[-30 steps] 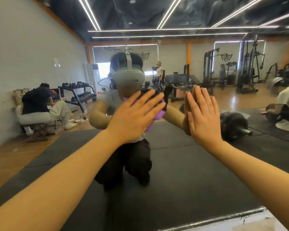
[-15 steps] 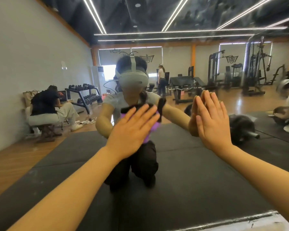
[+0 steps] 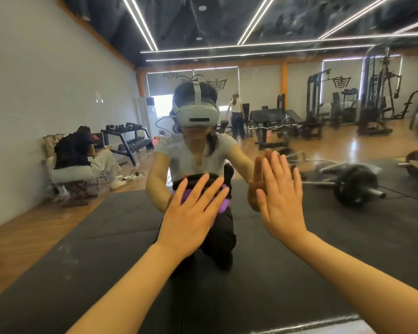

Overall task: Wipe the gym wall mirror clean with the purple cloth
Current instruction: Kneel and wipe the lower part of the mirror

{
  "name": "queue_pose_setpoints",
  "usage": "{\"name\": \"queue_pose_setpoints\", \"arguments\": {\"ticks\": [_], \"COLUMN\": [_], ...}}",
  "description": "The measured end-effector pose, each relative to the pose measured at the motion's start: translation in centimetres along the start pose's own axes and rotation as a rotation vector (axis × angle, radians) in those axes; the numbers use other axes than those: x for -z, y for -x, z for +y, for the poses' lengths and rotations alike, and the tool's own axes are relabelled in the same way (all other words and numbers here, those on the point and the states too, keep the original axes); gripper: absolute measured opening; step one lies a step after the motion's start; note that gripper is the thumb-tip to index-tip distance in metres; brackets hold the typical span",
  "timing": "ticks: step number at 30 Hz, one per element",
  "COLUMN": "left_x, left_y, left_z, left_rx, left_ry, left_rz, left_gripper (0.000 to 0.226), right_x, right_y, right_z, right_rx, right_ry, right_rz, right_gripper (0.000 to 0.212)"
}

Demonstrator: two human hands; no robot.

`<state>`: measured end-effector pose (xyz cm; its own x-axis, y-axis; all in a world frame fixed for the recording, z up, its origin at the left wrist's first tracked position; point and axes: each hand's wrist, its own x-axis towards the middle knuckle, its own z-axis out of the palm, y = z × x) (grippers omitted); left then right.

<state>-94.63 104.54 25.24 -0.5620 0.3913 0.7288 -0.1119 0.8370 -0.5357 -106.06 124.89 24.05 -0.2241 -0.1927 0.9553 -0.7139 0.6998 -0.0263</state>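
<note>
Purple cloth (image 3: 223, 205) sits under my flat, spread left hand (image 3: 191, 218) against the mirror (image 3: 58, 92); right hand (image 3: 279, 201) braces, fingers straight. Smudges remain low; wiping looks midway.

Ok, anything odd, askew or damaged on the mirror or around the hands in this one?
Nothing damaged or askew. The left hand presses the purple cloth flat to the mirror, and the bare right hand also lies flat on the glass, which may leave prints. A faint smudge shows low on the left.
</note>
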Motion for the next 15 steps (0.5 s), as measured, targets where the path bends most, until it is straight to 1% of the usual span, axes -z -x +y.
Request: {"name": "queue_pose_setpoints", "arguments": {"ticks": [3, 6, 10, 13, 15], "left_x": [1.4, 1.4, 0.0, -0.9, -1.0], "left_y": [-5.0, -7.1, -3.6, 0.4, 1.4], "left_z": [-1.0, -1.8, -0.9, -0.7, -1.2], "left_rx": [0.057, 0.042, 0.068, 0.029, -0.002], "left_ry": [-0.011, 0.025, 0.071, 0.052, 0.044], "left_rz": [0.092, 0.099, 0.079, 0.011, -0.007], "left_gripper": [0.063, 0.066, 0.072, 0.078, 0.077], "right_x": [-1.2, -2.0, -2.2, -2.2, -2.3], "right_y": [0.0, 0.0, 0.1, 0.1, 0.1], "right_z": [-1.9, -2.5, -2.2, -2.2, -2.2], "right_rx": [-0.019, -0.07, -0.045, -0.042, -0.045], "right_ry": [-0.041, -0.03, -0.001, 0.016, 0.026], "right_rz": [0.006, 0.006, 0.015, 0.024, 0.024], "right_gripper": [0.059, 0.059, 0.059, 0.06, 0.06]}}
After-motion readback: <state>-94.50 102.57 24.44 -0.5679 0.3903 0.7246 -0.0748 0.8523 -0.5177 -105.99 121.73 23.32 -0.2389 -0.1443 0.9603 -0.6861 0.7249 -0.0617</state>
